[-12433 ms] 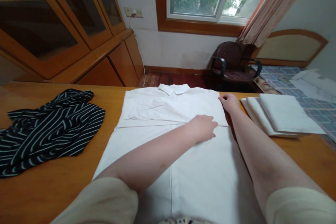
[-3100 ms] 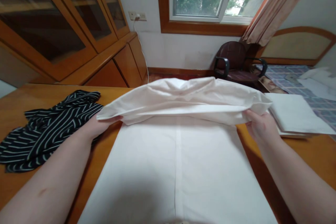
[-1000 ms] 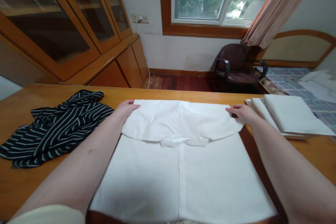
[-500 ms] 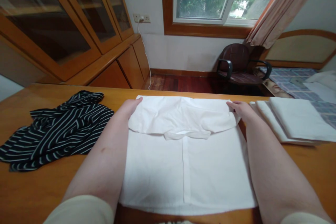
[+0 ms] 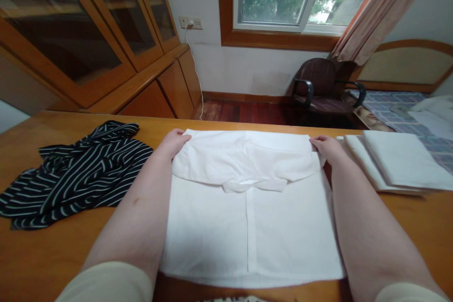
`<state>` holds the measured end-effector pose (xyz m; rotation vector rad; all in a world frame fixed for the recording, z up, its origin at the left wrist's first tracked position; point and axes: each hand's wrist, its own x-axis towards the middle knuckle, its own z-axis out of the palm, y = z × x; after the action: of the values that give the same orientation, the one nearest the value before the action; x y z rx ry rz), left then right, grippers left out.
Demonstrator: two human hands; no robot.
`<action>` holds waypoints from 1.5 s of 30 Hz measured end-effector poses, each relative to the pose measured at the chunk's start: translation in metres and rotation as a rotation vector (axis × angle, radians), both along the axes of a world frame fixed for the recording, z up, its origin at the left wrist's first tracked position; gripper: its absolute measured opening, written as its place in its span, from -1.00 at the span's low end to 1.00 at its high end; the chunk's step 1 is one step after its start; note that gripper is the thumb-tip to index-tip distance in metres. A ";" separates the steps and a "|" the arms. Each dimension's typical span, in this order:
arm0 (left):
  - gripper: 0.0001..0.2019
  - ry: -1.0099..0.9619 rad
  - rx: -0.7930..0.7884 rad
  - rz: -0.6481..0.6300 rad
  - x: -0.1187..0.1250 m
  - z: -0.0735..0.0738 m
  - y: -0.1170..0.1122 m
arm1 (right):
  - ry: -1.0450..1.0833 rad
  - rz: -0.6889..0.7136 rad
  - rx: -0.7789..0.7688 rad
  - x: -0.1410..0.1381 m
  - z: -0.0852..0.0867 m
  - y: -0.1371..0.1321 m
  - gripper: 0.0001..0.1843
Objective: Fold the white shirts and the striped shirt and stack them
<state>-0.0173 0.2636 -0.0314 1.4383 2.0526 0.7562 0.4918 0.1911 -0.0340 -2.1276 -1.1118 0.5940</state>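
Observation:
A white shirt [image 5: 208, 226] lies front up on the wooden table, its placket running down the middle. The collar end is folded over toward me, so the collar [image 5: 255, 185] rests on the shirt's front. At the far left corner of the fold, my left hand [image 5: 176, 143] is closed on the fabric, thumb on top. My right hand [image 5: 323, 146] pinches the far right corner. The fingertips under the cloth are partly hidden.
On the left of the table [image 5: 46, 255] lies a crumpled black garment with white stripes [image 5: 88, 170]. A stack of folded white cloths [image 5: 403, 160] sits at the right. Beyond the table's far edge are a cabinet [image 5: 170, 85], an office chair [image 5: 318, 80] and a bed [image 5: 399, 104].
The folded-over part and collar have shifted slightly toward me and look a little smoother. Both hands keep hold of the far corners, nearly in place.

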 end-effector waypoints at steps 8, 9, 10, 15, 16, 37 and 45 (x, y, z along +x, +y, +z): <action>-0.64 -0.315 0.098 0.024 0.002 -0.012 0.006 | -0.163 0.075 -0.094 -0.006 0.007 -0.003 -0.70; -0.61 -0.348 0.087 0.043 0.002 -0.013 0.005 | -0.193 0.069 -0.099 -0.006 0.006 -0.002 -0.70; -0.59 -0.342 0.060 0.045 0.002 -0.012 0.005 | -0.219 0.068 -0.111 -0.005 0.005 -0.001 -0.71; -0.52 0.145 -0.026 0.004 0.001 0.003 0.003 | -0.410 0.131 -0.310 0.005 0.012 0.004 -0.66; -0.53 0.259 0.008 -0.001 0.004 0.007 0.001 | -0.448 0.152 -0.371 0.007 0.016 0.005 -0.62; -0.35 0.746 -0.001 -0.654 0.066 -0.016 -0.019 | -0.691 0.694 -0.341 -0.092 -0.002 0.000 -0.10; -0.37 0.752 0.026 -0.584 0.077 -0.010 0.007 | -0.724 0.623 -0.067 -0.097 -0.011 0.027 -0.33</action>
<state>0.0593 0.2702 -0.0410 2.4352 1.8959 -0.0223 0.3948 0.2176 -0.0455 -2.0836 -2.2165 0.0928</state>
